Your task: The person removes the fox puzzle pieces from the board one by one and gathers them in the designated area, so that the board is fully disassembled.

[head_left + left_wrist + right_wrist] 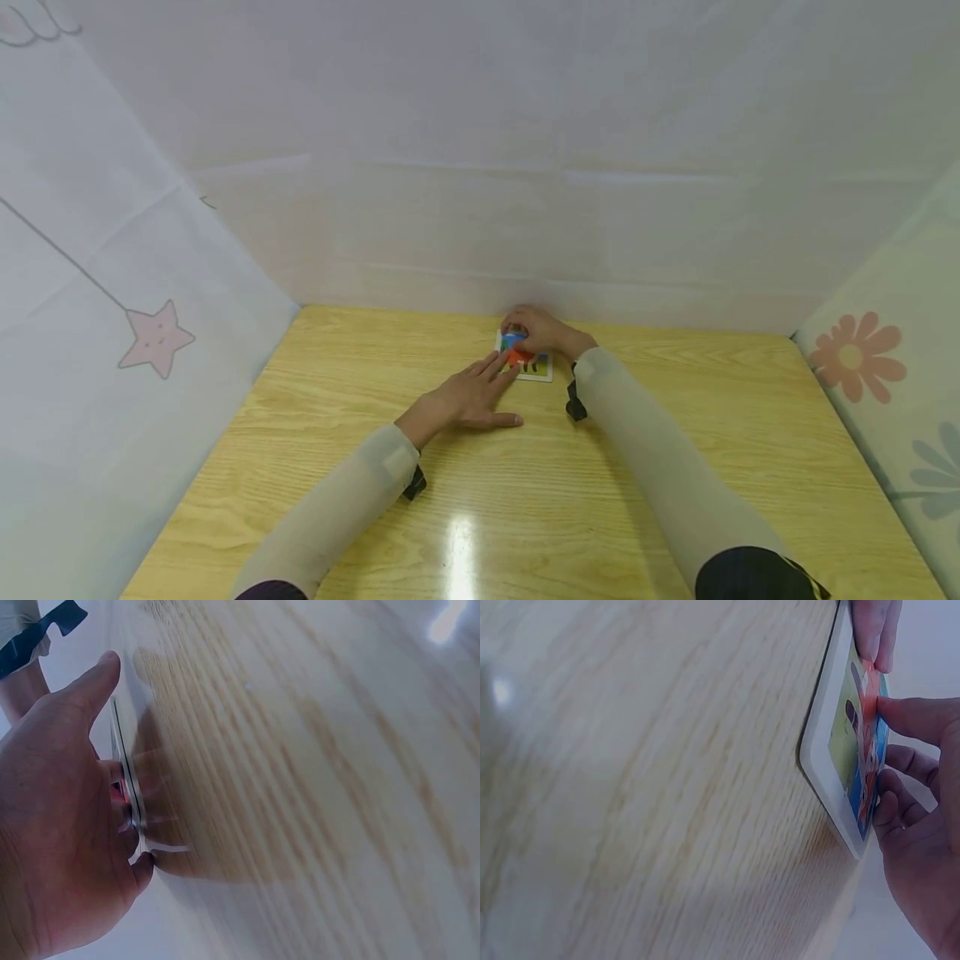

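A small flat picture board (535,374) with a white border and rounded corners lies at the table's far edge. Its picture (840,742) shows red-orange, blue and green areas. My left hand (474,398) reaches in from the left, fingers (480,365) straight and touching the board's near left part, thumb spread over the table. Over the far part bends my right hand (542,328). In the right wrist view its thumb (911,716) and curled fingers touch the picture, apart from each other; whether they pinch a piece is unclear. The left wrist view shows the left palm (60,795) beside the board's edge.
The board lies on a light wooden table (360,367). A pale cloth backdrop (480,225) rises right behind the far edge. More cloth stands at both sides, printed with a pink star (157,339) and a red flower (855,357).
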{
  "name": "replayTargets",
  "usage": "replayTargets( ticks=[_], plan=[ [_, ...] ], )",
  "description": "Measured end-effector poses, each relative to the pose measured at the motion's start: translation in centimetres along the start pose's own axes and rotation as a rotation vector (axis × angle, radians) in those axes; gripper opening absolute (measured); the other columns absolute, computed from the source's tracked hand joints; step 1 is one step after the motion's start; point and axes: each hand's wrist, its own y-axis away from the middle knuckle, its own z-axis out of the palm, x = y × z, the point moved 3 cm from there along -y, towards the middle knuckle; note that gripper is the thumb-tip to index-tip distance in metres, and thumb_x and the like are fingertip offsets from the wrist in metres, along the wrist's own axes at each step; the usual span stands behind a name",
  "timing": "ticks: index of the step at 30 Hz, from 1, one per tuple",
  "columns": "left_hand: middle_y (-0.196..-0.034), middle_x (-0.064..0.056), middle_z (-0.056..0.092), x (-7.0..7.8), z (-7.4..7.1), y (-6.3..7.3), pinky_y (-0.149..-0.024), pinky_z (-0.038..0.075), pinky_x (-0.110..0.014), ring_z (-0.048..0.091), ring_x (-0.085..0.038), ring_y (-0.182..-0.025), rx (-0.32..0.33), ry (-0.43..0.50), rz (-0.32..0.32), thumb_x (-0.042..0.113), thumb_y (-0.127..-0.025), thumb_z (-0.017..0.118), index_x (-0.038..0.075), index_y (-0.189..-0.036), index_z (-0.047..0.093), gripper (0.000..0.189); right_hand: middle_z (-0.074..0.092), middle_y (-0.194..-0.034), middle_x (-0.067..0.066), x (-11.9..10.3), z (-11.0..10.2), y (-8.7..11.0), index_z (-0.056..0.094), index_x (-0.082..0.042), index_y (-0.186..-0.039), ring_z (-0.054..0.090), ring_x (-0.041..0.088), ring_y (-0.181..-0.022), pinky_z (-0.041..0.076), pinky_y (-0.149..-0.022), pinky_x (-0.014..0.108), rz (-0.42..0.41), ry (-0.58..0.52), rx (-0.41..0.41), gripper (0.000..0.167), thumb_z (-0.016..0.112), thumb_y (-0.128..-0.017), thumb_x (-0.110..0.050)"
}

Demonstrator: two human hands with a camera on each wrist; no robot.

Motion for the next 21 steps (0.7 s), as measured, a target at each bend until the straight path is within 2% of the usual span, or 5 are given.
replayTargets(
  ticks=[3,11,21],
  plan=[
    [-0.179,-0.012,-0.001,0.0,-0.04,0.05,-0.13,0.025,-0.049,0.006,-0.032,-0.165,-0.002,0.005,-0.004,0.08,-0.1,0.04,0.017,-0.172,0.013,0.1,0.066,-0.135,0.013,0.01,0.01,-0.08,0.071,-0.008,-0.124,0.057,0.032,-0.127,0.04,-0.116,0.05,0.001,-0.005,-0.001,0.031,0.073,-0.093,-0.008],
    [-0.179,-0.012,-0.004,0.18,-0.15,0.13,-0.13,0.025,-0.049,0.004,-0.031,-0.165,-0.021,0.006,-0.012,0.081,-0.1,0.039,0.016,-0.172,0.011,0.101,0.066,-0.125,0.014,-0.06,0.07,0.1,0.071,-0.005,-0.119,0.057,0.032,-0.112,0.044,-0.107,0.051,-0.017,-0.041,0.024,0.029,0.074,-0.09,-0.005],
    [-0.179,-0.011,-0.003,0.0,-0.05,-0.06,-0.13,0.024,-0.051,0.004,-0.031,-0.165,-0.024,0.003,-0.018,0.081,-0.1,0.039,0.017,-0.172,0.011,0.1,0.065,-0.13,0.009,0.45,0.43,-0.01,0.07,-0.012,-0.128,0.059,0.028,-0.116,0.047,-0.108,0.047,0.051,-0.01,0.014,0.031,0.074,-0.097,-0.014]
  ],
)
